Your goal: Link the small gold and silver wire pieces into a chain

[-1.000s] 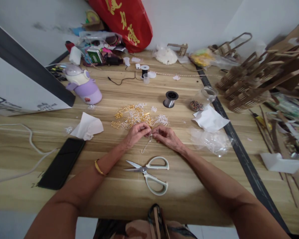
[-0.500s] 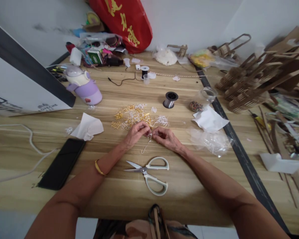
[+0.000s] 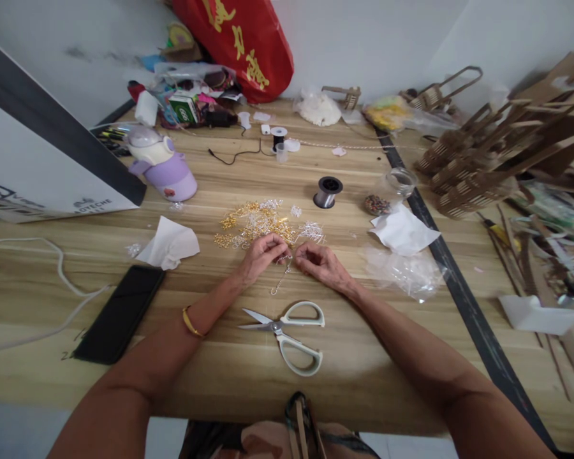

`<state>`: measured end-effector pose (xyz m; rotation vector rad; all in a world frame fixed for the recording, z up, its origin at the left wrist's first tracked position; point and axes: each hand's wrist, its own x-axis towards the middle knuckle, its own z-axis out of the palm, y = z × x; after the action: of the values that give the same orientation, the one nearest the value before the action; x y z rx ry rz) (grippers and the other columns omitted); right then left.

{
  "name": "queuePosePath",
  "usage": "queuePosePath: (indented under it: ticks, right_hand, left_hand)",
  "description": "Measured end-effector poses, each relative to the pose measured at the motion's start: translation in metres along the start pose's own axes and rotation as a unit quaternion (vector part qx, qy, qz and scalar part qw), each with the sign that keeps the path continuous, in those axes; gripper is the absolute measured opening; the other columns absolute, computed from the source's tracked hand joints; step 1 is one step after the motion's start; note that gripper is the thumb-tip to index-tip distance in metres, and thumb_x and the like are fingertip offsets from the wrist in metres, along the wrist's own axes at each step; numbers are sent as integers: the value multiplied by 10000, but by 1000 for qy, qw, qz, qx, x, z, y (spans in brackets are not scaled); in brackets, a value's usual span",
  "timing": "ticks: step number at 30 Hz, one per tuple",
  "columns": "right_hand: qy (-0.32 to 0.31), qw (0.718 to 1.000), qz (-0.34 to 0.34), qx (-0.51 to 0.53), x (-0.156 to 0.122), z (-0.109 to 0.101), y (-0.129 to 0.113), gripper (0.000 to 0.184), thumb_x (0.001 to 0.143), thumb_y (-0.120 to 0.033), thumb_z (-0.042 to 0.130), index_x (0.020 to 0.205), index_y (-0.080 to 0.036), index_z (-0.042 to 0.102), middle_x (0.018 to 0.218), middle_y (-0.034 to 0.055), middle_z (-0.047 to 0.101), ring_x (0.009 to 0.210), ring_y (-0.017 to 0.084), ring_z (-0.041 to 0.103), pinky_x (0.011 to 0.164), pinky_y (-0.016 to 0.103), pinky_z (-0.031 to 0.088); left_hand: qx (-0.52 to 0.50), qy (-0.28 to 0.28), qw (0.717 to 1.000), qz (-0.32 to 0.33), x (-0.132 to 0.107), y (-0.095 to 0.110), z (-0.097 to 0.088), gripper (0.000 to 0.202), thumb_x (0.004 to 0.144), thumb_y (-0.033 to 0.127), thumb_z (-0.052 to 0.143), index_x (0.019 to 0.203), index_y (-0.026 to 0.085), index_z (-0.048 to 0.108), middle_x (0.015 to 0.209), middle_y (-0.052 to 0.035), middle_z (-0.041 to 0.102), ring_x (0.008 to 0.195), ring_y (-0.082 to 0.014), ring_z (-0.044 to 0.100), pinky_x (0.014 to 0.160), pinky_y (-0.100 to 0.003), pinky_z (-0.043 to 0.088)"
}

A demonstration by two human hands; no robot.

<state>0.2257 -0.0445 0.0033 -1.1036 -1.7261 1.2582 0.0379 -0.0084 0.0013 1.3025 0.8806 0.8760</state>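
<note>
My left hand (image 3: 266,254) is closed in a pinch on one end of a thin silvery beaded chain (image 3: 282,280). The chain's lower part hangs onto the wood and finishes in a small curl. Just to its right, my right hand (image 3: 319,262) has its thumb and fingers pressed together, a small gap away from the chain; whatever they pinch is too small to see. Beyond my fingers lies a heap of gold and silver beads and findings (image 3: 253,223), with short white pins (image 3: 310,232) at its right. Scissors (image 3: 281,328) with white handles rest spread on the table nearer me.
A spool of thread (image 3: 327,192) stands behind the beads, and a clear jar of beads (image 3: 387,190) lies to its right. Paper (image 3: 404,229) and plastic bags (image 3: 406,275) sit at right. On the left are a black phone (image 3: 119,315), crumpled paper (image 3: 169,243) and a purple bottle (image 3: 165,169).
My right hand has drawn slightly to the right, away from the chain, so a gap now shows between the hands. My left hand has stayed in place with the chain.
</note>
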Motion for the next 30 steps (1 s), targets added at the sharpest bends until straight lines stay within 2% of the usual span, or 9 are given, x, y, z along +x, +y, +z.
queuePosePath:
  ticks: [10, 15, 20, 25, 30]
  right_hand:
    - [27, 999, 7, 23, 0, 0, 0, 247, 860, -410, 559, 865, -163, 540, 602, -40, 510, 436, 68, 471, 410, 190, 365]
    - [46, 998, 4, -30, 0, 0, -3, 235, 862, -398, 554, 858, -164, 555, 677, -14, 575, 392, 49, 466, 360, 176, 351]
    - [42, 996, 3, -74, -1, 2, -4, 166, 881, -317, 518, 901, -160, 567, 569, -21, 584, 443, 91, 533, 447, 201, 416]
    - [66, 987, -62, -132, 0, 3, -1, 105, 857, -249, 529, 853, -160, 585, 701, 11, 616, 593, 105, 547, 549, 217, 434]
    - [75, 978, -92, -174, -1, 4, -1, 89, 860, -218, 509, 864, -163, 579, 726, 16, 596, 631, 112, 533, 569, 217, 420]
  left_hand:
    - [18, -14, 1000, -7, -2, 4, 1, 265, 756, 379, 678, 752, 133, 579, 725, -15, 643, 496, -53, 490, 475, -180, 402]
    - [45, -7, 999, 5, -1, 4, 1, 250, 753, 367, 679, 737, 136, 586, 667, 2, 605, 507, -61, 488, 490, -186, 404]
    - [50, -6, 999, 19, 0, 1, 0, 268, 734, 382, 695, 730, 139, 581, 641, 12, 580, 549, -80, 524, 548, -202, 443]
    - [49, -13, 998, 25, 0, 1, 0, 276, 731, 388, 695, 729, 138, 578, 649, 7, 587, 571, -88, 542, 570, -210, 464]
    - [46, -22, 998, 32, 1, -1, 1, 270, 740, 381, 688, 733, 136, 575, 665, 4, 580, 603, -93, 546, 593, -213, 471]
